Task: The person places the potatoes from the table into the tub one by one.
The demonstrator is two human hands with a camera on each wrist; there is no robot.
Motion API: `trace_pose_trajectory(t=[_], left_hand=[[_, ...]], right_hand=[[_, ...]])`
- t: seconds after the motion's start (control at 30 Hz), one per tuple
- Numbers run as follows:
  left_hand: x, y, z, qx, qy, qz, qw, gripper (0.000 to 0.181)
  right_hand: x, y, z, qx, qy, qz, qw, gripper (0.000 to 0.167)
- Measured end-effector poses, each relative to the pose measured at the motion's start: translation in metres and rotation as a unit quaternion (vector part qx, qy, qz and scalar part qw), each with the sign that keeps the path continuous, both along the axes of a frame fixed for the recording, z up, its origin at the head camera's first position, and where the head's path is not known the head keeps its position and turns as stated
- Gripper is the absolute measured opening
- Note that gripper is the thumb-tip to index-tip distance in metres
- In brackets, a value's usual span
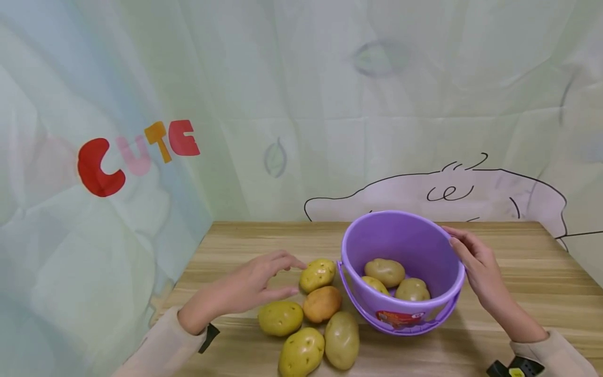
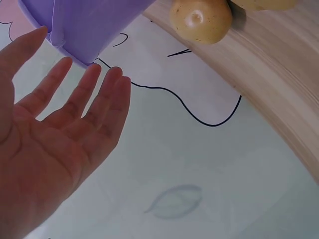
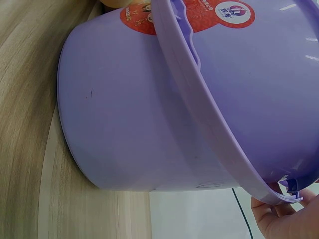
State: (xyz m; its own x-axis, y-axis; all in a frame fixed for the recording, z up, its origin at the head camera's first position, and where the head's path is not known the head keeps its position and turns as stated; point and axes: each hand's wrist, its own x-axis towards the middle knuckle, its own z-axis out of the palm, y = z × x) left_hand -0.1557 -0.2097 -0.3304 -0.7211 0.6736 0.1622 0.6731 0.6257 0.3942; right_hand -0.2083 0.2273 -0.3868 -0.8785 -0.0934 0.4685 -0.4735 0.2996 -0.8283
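Observation:
A purple bucket (image 1: 400, 309) stands on the wooden table, tilted toward the camera, with several potatoes (image 1: 384, 272) inside. My right hand (image 1: 480, 267) grips its right rim, thumb on the near side; the right wrist view shows that hand (image 3: 289, 216) at the rim beside the handle joint of the bucket (image 3: 129, 109). Left of the bucket, my left hand (image 1: 249, 283) hangs with spread fingers beside a yellow potato (image 1: 317, 275), holding nothing. In the left wrist view the palm of the left hand (image 2: 65, 124) shows, fingers apart, near the bucket (image 2: 94, 25).
Around an orange-brown potato (image 1: 322, 304) lie more potatoes, one at the left (image 1: 280, 318), one in front (image 1: 301, 352) and one by the bucket (image 1: 342, 340). A printed cloth (image 1: 282, 104) hangs behind the wooden table (image 1: 532, 251) and along its left side.

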Motion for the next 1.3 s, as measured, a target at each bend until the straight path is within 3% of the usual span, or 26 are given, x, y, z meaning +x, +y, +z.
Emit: trace_pose_trajectory(t=[0.3, 0.77, 1.0, 1.3], left_hand=[[0.002, -0.002, -0.008, -0.004, -0.044, 0.005, 0.9990, 0.049], [0.005, -0.007, -0.027, -0.029, -0.087, 0.010, 0.9958, 0.047], [0.006, -0.009, -0.034, -0.034, -0.089, 0.003, 0.9954, 0.043], [0.009, -0.009, -0.043, -0.049, -0.128, 0.020, 0.9903, 0.048]], right_hand=[[0.000, 0.001, 0.000, -0.003, -0.005, 0.004, 1.0000, 0.037], [0.000, 0.000, 0.000, -0.005, 0.003, 0.004, 1.0000, 0.036], [0.000, 0.000, 0.000, -0.011, 0.000, 0.005, 0.9999, 0.036], [0.000, 0.000, 0.000, -0.010, 0.000, 0.004, 0.9999, 0.036]])
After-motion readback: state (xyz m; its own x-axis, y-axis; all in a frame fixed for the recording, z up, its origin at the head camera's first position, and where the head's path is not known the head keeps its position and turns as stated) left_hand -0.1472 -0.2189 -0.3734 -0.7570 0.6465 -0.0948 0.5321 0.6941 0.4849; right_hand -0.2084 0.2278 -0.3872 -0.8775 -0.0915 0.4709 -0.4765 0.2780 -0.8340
